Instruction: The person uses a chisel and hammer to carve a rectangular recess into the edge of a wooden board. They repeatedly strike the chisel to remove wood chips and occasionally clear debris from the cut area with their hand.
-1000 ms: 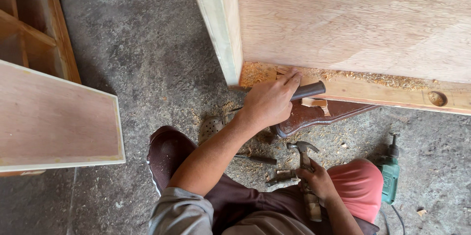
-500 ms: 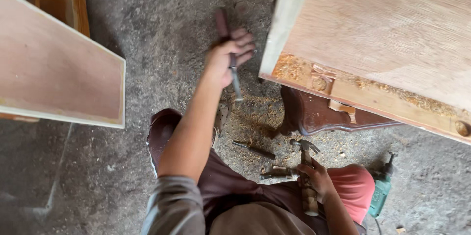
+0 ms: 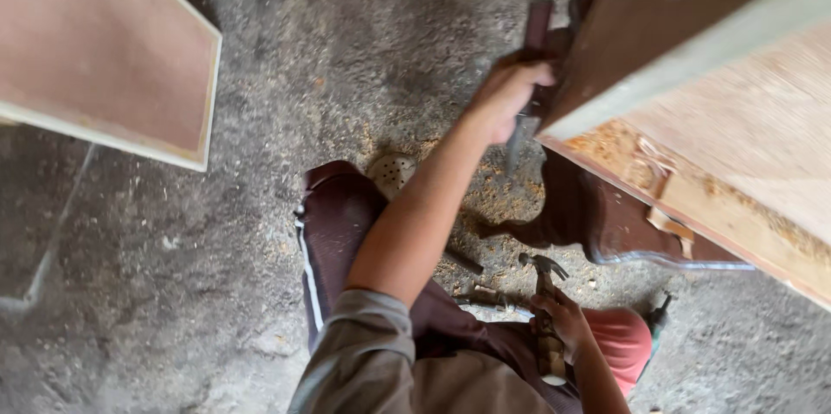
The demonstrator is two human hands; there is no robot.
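My left hand (image 3: 506,94) reaches forward and grips a chisel (image 3: 522,133). Its dark handle sticks up above the fist and its blade points down, next to the corner of a large plywood cabinet (image 3: 744,146). My right hand (image 3: 571,320) rests low by my knee, closed around the wooden handle of a claw hammer (image 3: 545,271) with its head pointing up. A dark carved wooden leg (image 3: 597,215) lies on the floor under the cabinet's rough, chipped lower edge.
A flat wooden panel (image 3: 104,51) stands at the upper left. Sawdust and a small metal tool (image 3: 489,297) lie on the concrete floor by my legs. Part of a green power drill (image 3: 658,319) shows behind my right knee.
My left hand lifted the chisel off the cabinet's lower edge, swung it out to the left, and now holds it by the cabinet's corner. The right hand keeps the hammer in place.
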